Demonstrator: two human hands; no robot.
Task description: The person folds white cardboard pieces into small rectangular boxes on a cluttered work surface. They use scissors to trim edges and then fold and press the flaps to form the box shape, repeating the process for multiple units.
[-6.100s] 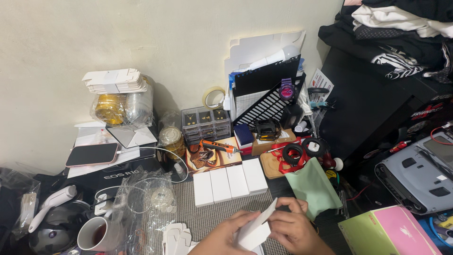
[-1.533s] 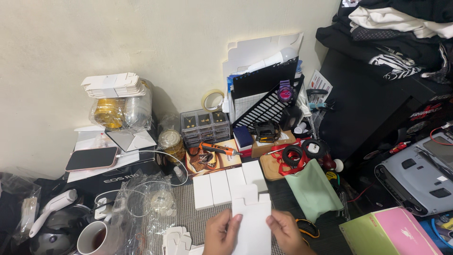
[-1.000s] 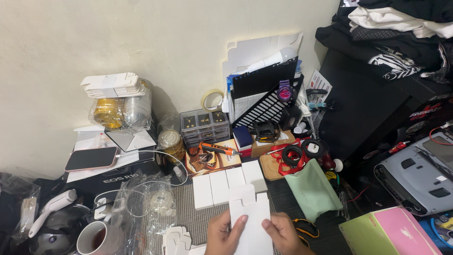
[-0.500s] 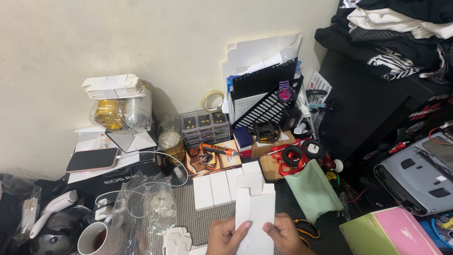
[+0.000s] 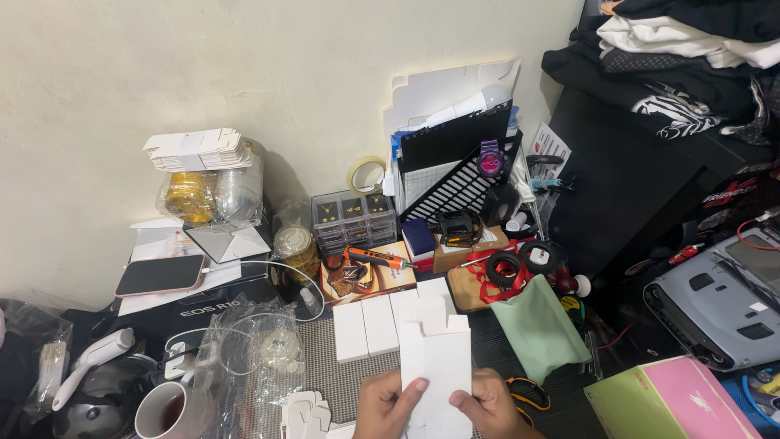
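At the bottom centre, both my hands grip a flat white cardboard box blank (image 5: 435, 354), held upright with its flaps at the top. My left hand (image 5: 388, 406) pinches its lower left edge and my right hand (image 5: 491, 409) its lower right edge. Just beyond the blank, three folded white boxes (image 5: 380, 325) lie side by side on a grey mesh mat (image 5: 325, 375). A few more flat white blanks (image 5: 307, 413) lie at the bottom edge, left of my left hand.
A mug (image 5: 164, 409) and clear plastic bags (image 5: 250, 354) sit at lower left; a phone (image 5: 160, 275) lies on a black box. Small drawers (image 5: 353, 218), a screwdriver (image 5: 380, 258), a green cloth (image 5: 538, 332), a black file rack (image 5: 455, 162) and a pink-and-green box (image 5: 674, 402) crowd the desk.
Six seconds ago the hands held the white cardboard folded and low. Over the last second and a half, the flat blank has been raised a little higher in front of the row of boxes.
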